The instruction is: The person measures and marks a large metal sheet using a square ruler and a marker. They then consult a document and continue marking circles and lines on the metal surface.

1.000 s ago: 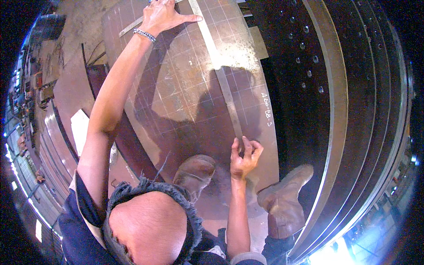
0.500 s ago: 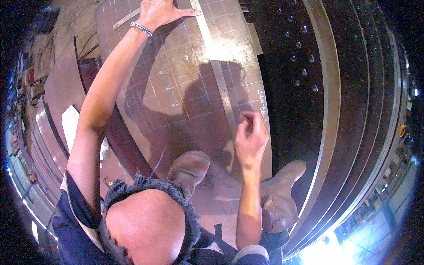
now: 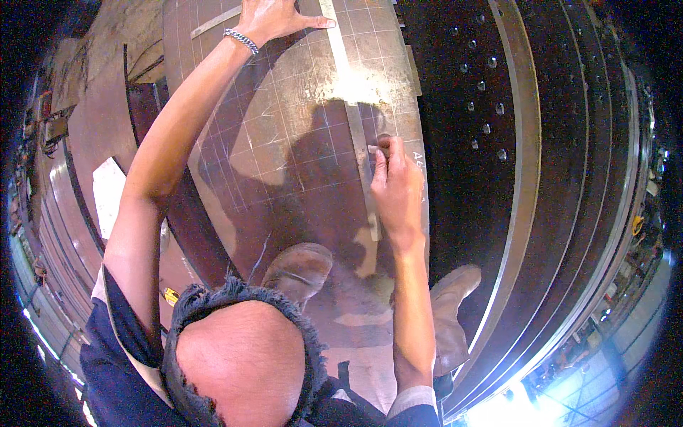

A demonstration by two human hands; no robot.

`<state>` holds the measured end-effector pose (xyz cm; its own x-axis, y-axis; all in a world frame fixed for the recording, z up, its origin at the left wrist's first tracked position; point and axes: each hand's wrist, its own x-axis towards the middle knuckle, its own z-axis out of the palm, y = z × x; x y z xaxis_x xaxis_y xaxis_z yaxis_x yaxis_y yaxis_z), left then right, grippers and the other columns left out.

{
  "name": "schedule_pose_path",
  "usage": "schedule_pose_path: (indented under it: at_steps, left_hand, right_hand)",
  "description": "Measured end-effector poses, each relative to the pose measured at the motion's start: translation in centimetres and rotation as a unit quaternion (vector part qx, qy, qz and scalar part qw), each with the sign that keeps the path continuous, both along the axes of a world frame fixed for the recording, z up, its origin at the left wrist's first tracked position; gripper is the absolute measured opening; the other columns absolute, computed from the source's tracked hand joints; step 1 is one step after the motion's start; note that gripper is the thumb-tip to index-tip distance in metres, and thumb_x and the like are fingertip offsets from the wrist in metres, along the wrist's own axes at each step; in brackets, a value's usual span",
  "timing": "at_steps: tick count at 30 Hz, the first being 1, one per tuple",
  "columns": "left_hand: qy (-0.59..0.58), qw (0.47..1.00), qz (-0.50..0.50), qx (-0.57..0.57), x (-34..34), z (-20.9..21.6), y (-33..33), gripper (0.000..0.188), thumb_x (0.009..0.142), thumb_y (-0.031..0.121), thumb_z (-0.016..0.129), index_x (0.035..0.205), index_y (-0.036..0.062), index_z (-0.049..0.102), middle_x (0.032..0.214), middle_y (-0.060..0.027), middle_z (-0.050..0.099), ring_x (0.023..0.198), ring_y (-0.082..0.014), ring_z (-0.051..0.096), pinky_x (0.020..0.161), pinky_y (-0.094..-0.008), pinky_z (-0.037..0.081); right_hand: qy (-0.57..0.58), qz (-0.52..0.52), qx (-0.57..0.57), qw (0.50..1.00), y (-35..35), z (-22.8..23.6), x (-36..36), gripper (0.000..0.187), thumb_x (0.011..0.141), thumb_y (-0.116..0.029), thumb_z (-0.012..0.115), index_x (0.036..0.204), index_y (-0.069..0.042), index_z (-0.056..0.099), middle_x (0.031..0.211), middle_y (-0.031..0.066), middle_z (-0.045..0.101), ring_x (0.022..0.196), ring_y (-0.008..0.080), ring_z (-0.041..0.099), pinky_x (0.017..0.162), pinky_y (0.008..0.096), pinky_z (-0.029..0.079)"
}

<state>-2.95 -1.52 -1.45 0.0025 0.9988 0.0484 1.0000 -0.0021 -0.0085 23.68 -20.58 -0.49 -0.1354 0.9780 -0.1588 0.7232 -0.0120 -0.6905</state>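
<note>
My left hand (image 3: 274,21) lies on a steel plate (image 3: 249,156) at the top of the view, thumb stretched out onto a long metal straightedge (image 3: 359,135). Its other fingers run partly out of view. A silver chain bracelet circles that wrist. The straightedge runs down the plate toward me, across a grid of fine white lines. Beside its right edge, my right hand (image 3: 398,178) is closed in a pinch on a small pale marking stick, probably chalk (image 3: 374,149). The stick's tip is near the straightedge; contact with the plate is unclear.
A short metal strip (image 3: 215,23) lies left of my left hand. My boots (image 3: 302,274) stand at the plate's near end, with my knee (image 3: 242,363) showing through frayed trousers. Dark steel with rows of holes (image 3: 486,107) and curved plates lie right. A white piece (image 3: 108,196) is left.
My right hand has moved up the plate, away from me, to the straightedge's right side. The pale stick now shows between its fingers. The left hand keeps its place on the straightedge.
</note>
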Motion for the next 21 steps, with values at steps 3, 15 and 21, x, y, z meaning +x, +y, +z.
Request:
schedule_pose_path:
  at_steps: [3, 15, 21]
  left_hand:
    - [-0.007, 1.000, -0.001, -0.007, 0.1, 0.3, 0.0, 0.114, 0.057, 0.084, 0.069, 0.117, -0.0114, 0.057, 0.121, -0.0263, 0.054, 0.117, -0.0413, 0.054, 0.095, -0.0498, 0.050]
    - [-0.008, 1.000, -0.003, -0.003, -0.1, 0.2, 0.0, 0.113, 0.056, 0.084, 0.069, 0.114, -0.0120, 0.058, 0.119, -0.0255, 0.055, 0.114, -0.0414, 0.056, 0.093, -0.0503, 0.051]
    - [-0.004, 1.000, -0.007, 0.009, 0.3, -0.1, 0.1, 0.116, 0.056, 0.086, 0.069, 0.116, -0.0124, 0.058, 0.121, -0.0269, 0.055, 0.116, -0.0427, 0.055, 0.094, -0.0503, 0.051]
  right_hand:
    - [-0.025, 0.020, -0.011, 0.999, 0.2, 0.2, -0.1, 0.008, 0.093, -0.003, 0.056, 0.100, 0.000, 0.058, 0.093, 0.0214, 0.067, 0.089, 0.0417, 0.065, 0.076, 0.0485, 0.051]
    - [-0.089, 0.111, 0.039, 0.989, 0.9, -0.1, -0.1, 0.018, 0.084, 0.002, 0.059, 0.102, 0.001, 0.058, 0.097, 0.0204, 0.065, 0.095, 0.0381, 0.064, 0.080, 0.0452, 0.054]
    - [-0.188, 0.204, -0.031, 0.960, -2.8, 1.4, 2.1, 0.025, 0.078, 0.002, 0.062, 0.102, 0.003, 0.056, 0.098, 0.0193, 0.064, 0.098, 0.0378, 0.063, 0.082, 0.0444, 0.055]
